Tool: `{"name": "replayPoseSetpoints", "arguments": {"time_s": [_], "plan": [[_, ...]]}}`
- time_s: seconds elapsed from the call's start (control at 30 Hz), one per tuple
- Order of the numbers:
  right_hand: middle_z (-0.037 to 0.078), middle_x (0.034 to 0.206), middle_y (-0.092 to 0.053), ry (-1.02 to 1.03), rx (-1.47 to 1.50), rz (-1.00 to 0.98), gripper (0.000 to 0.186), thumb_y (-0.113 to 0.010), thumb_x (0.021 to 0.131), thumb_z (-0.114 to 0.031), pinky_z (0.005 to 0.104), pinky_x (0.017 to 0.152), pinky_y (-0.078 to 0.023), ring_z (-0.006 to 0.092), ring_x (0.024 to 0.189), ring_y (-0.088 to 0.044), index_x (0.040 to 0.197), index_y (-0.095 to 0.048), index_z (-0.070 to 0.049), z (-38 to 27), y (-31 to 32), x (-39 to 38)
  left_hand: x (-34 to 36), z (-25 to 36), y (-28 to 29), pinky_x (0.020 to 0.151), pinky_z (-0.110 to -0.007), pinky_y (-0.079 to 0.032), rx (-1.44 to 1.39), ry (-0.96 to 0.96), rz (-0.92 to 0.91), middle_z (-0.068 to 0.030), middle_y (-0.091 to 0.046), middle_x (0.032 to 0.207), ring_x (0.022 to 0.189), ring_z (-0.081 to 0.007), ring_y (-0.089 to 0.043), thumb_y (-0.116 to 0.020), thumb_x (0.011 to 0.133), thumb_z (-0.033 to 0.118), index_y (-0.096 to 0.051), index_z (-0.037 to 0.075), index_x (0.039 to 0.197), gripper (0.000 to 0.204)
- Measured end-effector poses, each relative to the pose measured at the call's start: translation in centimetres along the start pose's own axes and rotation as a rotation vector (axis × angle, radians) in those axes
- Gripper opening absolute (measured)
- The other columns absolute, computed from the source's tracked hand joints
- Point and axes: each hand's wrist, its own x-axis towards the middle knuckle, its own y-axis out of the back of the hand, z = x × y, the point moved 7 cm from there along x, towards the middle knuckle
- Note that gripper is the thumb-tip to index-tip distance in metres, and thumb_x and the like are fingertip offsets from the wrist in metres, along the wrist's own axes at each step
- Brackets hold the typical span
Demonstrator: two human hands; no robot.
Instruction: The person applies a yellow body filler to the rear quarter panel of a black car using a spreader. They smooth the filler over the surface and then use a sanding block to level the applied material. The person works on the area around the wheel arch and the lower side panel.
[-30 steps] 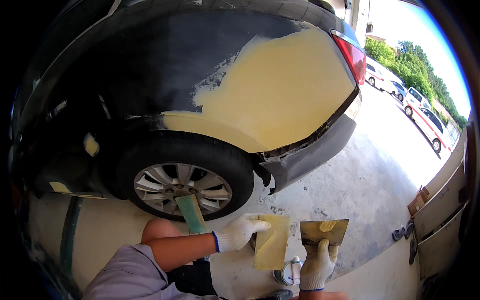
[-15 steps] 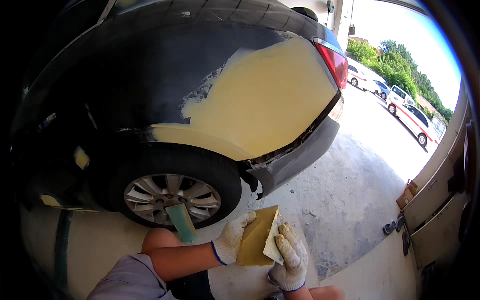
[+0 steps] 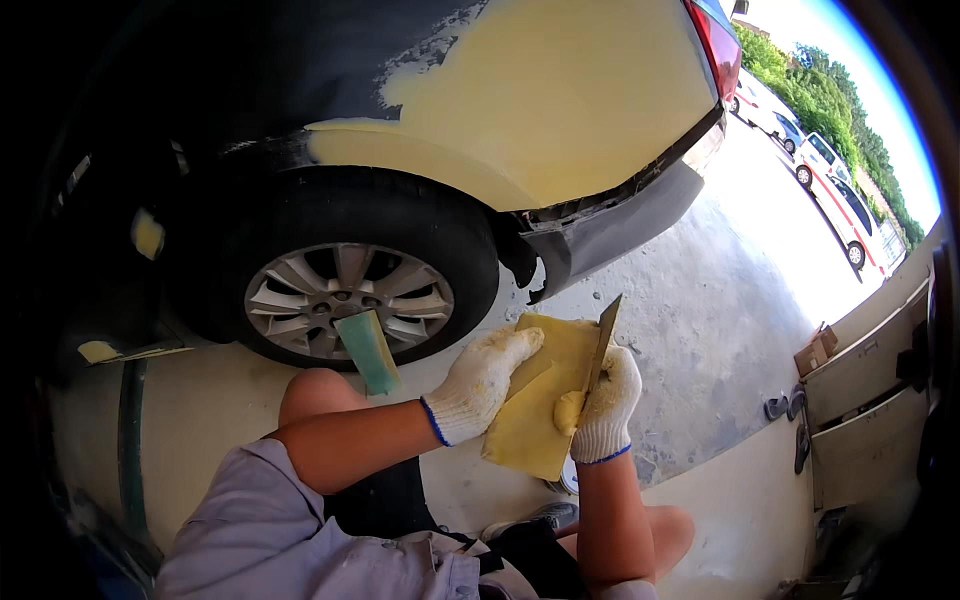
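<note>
My left hand, in a white knit glove with a blue cuff, grips the left side of a flat, yellow-smeared putty board. In my gloved right hand is a putty spreader, its thin blade seen nearly edge-on and tilted upward at the board's right side. A soft lump of yellow putty sits by the blade's lower end, over the board. Past my hands, a wide patch of smooth yellow filler covers the dark car's rear panel and wheel arch.
A green block leans against the car's rear wheel. The grey bumper stands out at the right, its front end ragged. Shoes, a cardboard box and a cabinet are at the far right. Parked cars stand outside.
The view has tipped downward, so the car sits higher. My right hand has turned the spreader from broad side to nearly edge-on, and a putty lump now shows beside it.
</note>
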Motion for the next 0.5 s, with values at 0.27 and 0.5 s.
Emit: {"name": "replayPoseSetpoints", "arguments": {"time_s": [0.27, 0.5], "plan": [[-0.002, 0.07, -0.051, -0.34, 0.175, -0.096, 0.046, -0.049, 0.084, -0.007, 0.0238, 0.046, -0.032, 0.0088, 0.051, -0.044, 0.127, -0.064, -0.001, 7.1, 2.4, -3.5, 1.2, 3.4, 1.7, 0.091, -0.037, -0.058, -0.283, 0.068, 0.014, -0.0121, -0.072, 0.119, 0.102, -0.0198, -0.072, -0.056, 0.112, 0.034, -0.063, 0.004, 0.13, 0.036], [0.014, 0.121, -0.066, -0.19, 0.393, -0.311, 0.043, -0.052, 0.114, -0.037, 0.0374, 0.083, -0.061, 0.025, 0.1, -0.07, 0.138, -0.058, -0.003, 7.4, -2.4, -1.7, -3.0, 2.4, 2.0, 0.098, -0.034, -0.055, -0.031, -0.236, -0.01, -0.0079, -0.073, 0.121, 0.109, -0.0148, -0.069, -0.056, 0.112, 0.027, -0.068, 0.002, 0.128, 0.032]]}}
